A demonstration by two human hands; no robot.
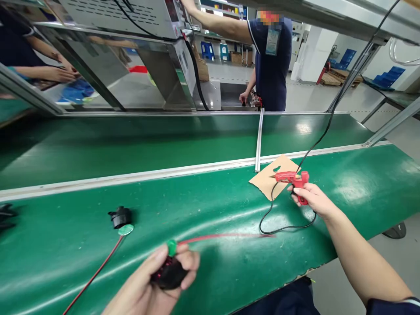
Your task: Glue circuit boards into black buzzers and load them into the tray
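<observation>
My left hand is closed round a small black round part with a green disc on top; a red wire trails from it to the right. My right hand grips the handle of a red glue gun, whose nozzle points left over a piece of brown cardboard. The gun's black cord loops on the green bench. A second black part with a green disc and red wire lies on the bench to the left.
I work at a green bench beside a green conveyor belt with a metal rail across it. A person in a dark shirt stands beyond the belt next to a steel machine. A black object lies at the left edge.
</observation>
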